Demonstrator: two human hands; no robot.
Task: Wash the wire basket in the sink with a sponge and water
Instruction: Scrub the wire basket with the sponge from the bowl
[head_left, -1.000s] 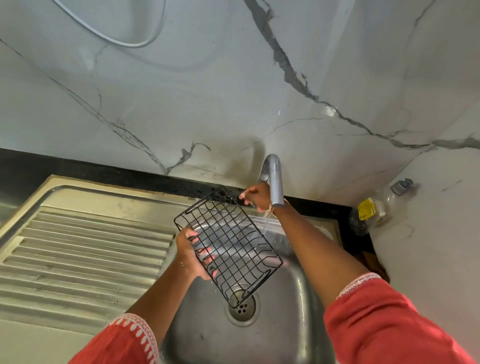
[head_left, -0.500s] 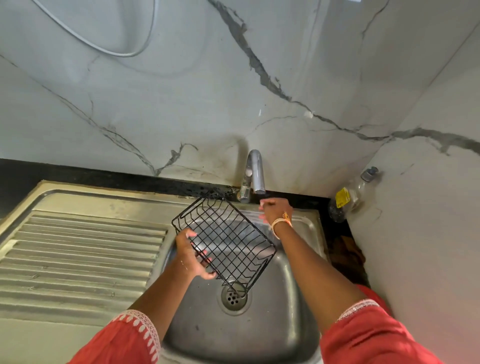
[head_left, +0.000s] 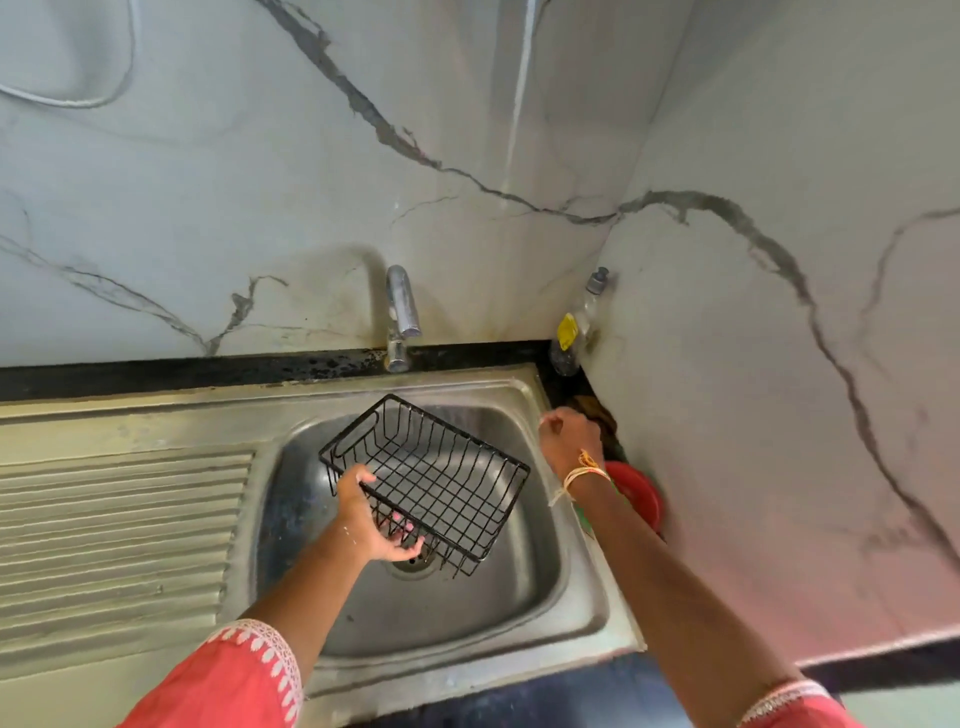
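The right hand (head_left: 570, 436) has left the tap (head_left: 402, 312) and swung out to the sink's (head_left: 535, 384) far right corner, while the left hand (head_left: 375, 519) has kept its grip on the basket (head_left: 431, 478) and lowered it over the drain (head_left: 415, 564). That left grip is closed on the basket's near long rim, thumb over the top wire and fingers curled underneath through the mesh; the basket hangs tilted above the bowl, its far end beyond the grip and raised, and appears clear of the steel. The right hand's fingers are curled, with nothing seen in them; whether they touch the brown object (head_left: 597, 410) just beyond them cannot be told. No sponge shows.

The basket looks light enough for one hand, stiff, and open-meshed, so water should run straight through. Wet coated wire will likely be slick; the thicker rim or the cut-out handle (head_left: 358, 434) at its far end seems the surest hold.

A clear bottle (head_left: 576, 327), well beyond the right hand, carries a yellow label, too small to read. A red lid (head_left: 636, 493) lies beside that wrist.
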